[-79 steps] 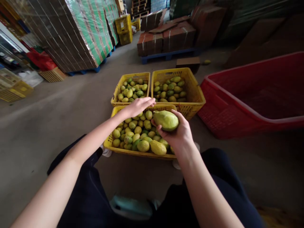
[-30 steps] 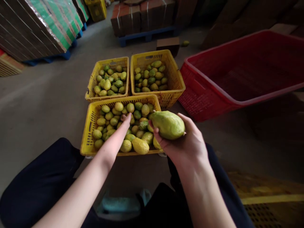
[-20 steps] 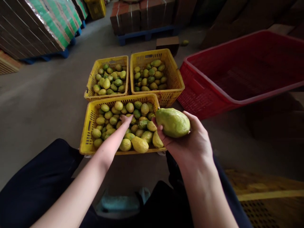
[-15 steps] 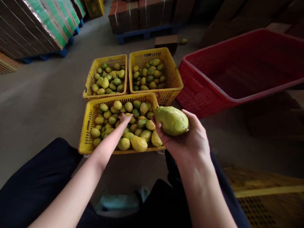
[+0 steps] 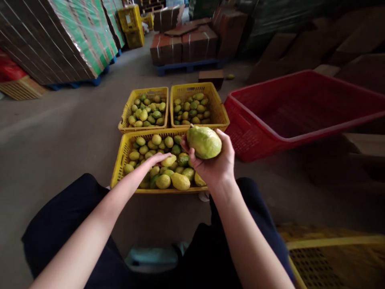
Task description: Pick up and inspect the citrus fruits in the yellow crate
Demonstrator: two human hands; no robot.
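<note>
My right hand is closed around a large green papaya, its stem end pointing up and left, held above the near crate. My left hand reaches over that crate and grips a smaller yellow papaya with its fingers along the top; part of the grip is hidden. Below both hands is the near yellow crate, filled with green and yellow papayas. Larger fruit, including a yellow papaya, lies along its front edge.
Two more yellow crates of papayas stand behind the near one. A big red crate is on the right. A yellow slatted crate sits at lower right. Strapped cartons on a blue pallet and a green-wrapped stack stand farther back.
The view has tilted up, showing more of the background. My right hand has moved left with the green papaya. A yellow papaya now shows more clearly in my left hand.
</note>
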